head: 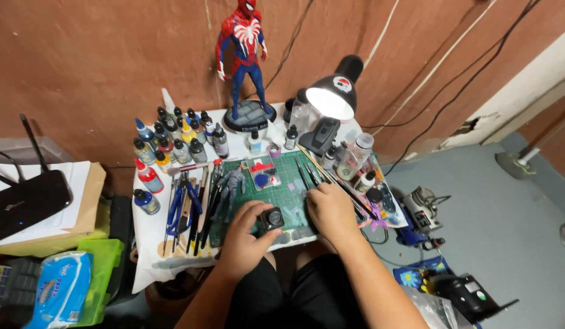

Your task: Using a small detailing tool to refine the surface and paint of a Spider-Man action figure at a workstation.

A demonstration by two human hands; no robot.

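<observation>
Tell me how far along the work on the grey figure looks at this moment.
Set out: paint bottles, tools, lit lamp, cutting mat. In hand: left hand holds a small dark pot; right hand reaches among the brushes. Left: the grey figure lies on the mat, apparently unpainted.

A small white counter (150,256) stands against the brown wall. A green cutting mat (291,167) covers its middle. Paint bottles (173,143) crowd the far left corner, and pliers and hand tools (185,210) lie in a row along the left edge. At the far edge stands a red-and-blue figure (243,58) on a round base, with a lit black desk lamp (331,97) at the far right corner. Brushes (322,173) lie near the right edge.
</observation>
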